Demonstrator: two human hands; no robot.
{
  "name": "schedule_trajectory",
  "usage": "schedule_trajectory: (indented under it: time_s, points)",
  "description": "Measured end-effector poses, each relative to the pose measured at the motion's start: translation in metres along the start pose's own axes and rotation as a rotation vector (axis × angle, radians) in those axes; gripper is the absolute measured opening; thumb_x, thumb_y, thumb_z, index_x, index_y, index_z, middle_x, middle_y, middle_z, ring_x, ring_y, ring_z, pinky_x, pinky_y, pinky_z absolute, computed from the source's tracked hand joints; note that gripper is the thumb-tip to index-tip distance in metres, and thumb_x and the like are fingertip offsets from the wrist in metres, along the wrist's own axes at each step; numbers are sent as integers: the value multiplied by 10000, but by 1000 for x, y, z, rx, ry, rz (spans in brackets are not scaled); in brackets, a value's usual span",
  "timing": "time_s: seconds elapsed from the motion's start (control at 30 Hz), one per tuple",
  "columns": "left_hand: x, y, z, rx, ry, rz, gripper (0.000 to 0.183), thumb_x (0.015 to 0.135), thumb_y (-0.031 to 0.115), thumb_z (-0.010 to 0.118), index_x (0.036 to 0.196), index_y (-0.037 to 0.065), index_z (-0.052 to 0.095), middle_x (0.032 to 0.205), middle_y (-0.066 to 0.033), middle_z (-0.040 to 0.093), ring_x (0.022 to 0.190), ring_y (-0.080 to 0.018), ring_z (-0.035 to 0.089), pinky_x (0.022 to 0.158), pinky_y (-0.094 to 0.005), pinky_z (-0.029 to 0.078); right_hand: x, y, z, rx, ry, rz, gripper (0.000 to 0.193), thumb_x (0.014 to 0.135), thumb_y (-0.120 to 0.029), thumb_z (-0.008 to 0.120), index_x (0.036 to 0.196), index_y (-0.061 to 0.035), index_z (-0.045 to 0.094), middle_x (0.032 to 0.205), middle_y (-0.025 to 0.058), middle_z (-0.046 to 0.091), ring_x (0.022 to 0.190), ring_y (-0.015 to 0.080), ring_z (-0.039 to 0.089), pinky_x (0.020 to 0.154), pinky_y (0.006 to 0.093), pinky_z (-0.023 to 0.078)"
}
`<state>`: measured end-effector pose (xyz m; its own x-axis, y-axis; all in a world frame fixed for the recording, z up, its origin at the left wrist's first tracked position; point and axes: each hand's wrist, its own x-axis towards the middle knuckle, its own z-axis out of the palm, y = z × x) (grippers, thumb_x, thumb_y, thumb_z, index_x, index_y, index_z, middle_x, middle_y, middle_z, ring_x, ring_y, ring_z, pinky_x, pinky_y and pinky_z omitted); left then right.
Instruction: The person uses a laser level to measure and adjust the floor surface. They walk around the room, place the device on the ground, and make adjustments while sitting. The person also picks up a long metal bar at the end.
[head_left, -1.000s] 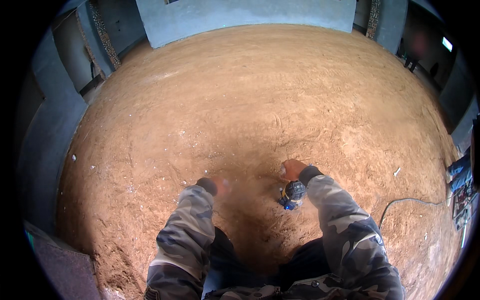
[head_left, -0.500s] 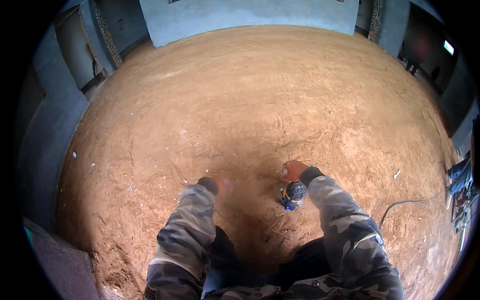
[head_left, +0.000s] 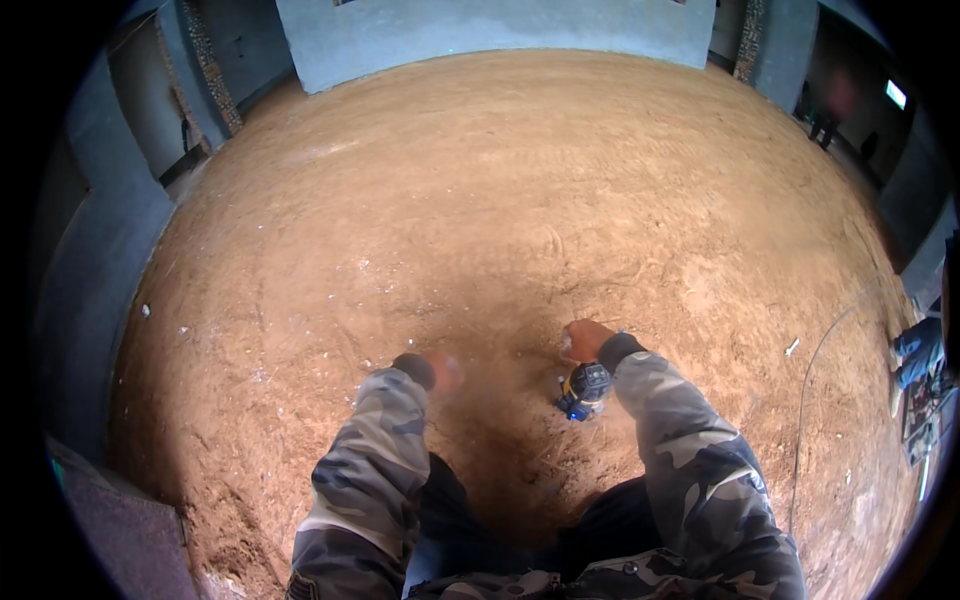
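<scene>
- Tool [head_left: 583, 390], dark with blue, lay at five o'clock, just beside my right hand [head_left: 585, 340].
- My left hand [head_left: 443, 368] was farther, blurred; neither hand's grip could I tell.

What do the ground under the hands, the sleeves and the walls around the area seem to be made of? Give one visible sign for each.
Ground: loose reddish-brown earth or sand, matte, with scuffs and small pale bits.
Sleeves: woven cloth, probably cotton blend, in a camouflage print, matte with soft folds.
Walls: likely plaster or concrete, painted grey-blue, flat and dull; the exact material is unclear.
</scene>
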<state>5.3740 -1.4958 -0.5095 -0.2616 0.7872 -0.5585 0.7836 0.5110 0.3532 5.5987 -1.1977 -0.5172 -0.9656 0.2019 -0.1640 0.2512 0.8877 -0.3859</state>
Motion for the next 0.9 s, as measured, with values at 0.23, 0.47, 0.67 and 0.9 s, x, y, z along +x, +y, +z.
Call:
schedule_trajectory:
  time_s: [0.23,0.47,0.67,0.9]
  points:
    - [5,3,1,48,-20,5,415,928,408,518,1133,105,715,1168,-174,691,1101,-388,639,949,-474,496,0,7,2,18,13,8,414,756,-346,712,856,56,710,890,306,681,894,457,671,817,497,539]
    - [18,-13,14,107,86,9,398,874,384,645,1154,112,721,1057,-179,723,1011,-341,683,897,-419,520,6,6,7,-6,23,-6,410,758,-346,710,877,46,708,896,297,683,907,454,669,820,495,537]
    - [13,-13,10,9,77,21,390,873,377,642,1130,95,724,1001,-174,732,949,-318,699,860,-409,530,9,6,11,-23,10,-4,399,761,-344,710,873,39,708,909,289,687,912,451,669,823,496,535]
    - [31,-51,22,-42,67,-20,333,891,337,645,1086,79,726,872,-119,738,804,-238,703,762,-394,548,12,-2,3,12,-5,-24,364,775,-351,715,871,0,714,900,252,695,902,434,664,784,490,529]
